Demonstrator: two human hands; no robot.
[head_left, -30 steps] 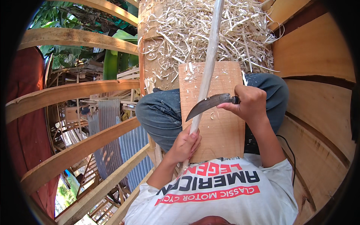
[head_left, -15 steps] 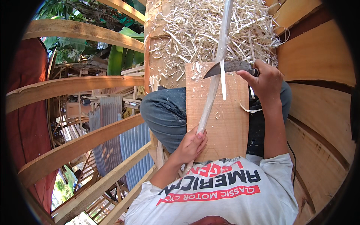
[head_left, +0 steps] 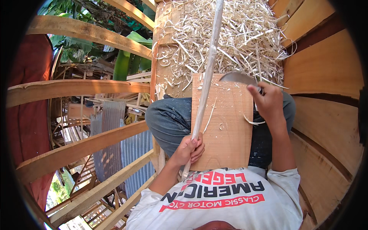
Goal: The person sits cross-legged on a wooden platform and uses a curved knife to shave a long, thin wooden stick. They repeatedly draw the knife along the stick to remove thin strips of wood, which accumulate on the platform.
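A long pale wooden stick (head_left: 207, 73) slants up and away from my lap, crossing the left side of a flat wooden board (head_left: 226, 134) on my legs. My left hand (head_left: 188, 149) is wrapped round the stick near its lower end. In my right hand (head_left: 269, 100) is a knife with a curved dark blade (head_left: 238, 78), its handle mostly hidden by my fingers. The blade hovers over the board's far edge, to the right of the stick and apart from it. A thin wood shaving (head_left: 209, 115) lies on the board beside the stick.
A thick heap of curly wood shavings (head_left: 234, 34) covers the floor beyond the board. Wooden plank walls (head_left: 326, 65) rise close on my right. An open slatted rail (head_left: 80, 89) runs along my left, with corrugated sheets (head_left: 138, 157) and lumber below.
The knife has come off the stick and moved right, slightly blurred. The stick has shifted left, with my left hand lower. A shaving that hung at the blade now lies on the board.
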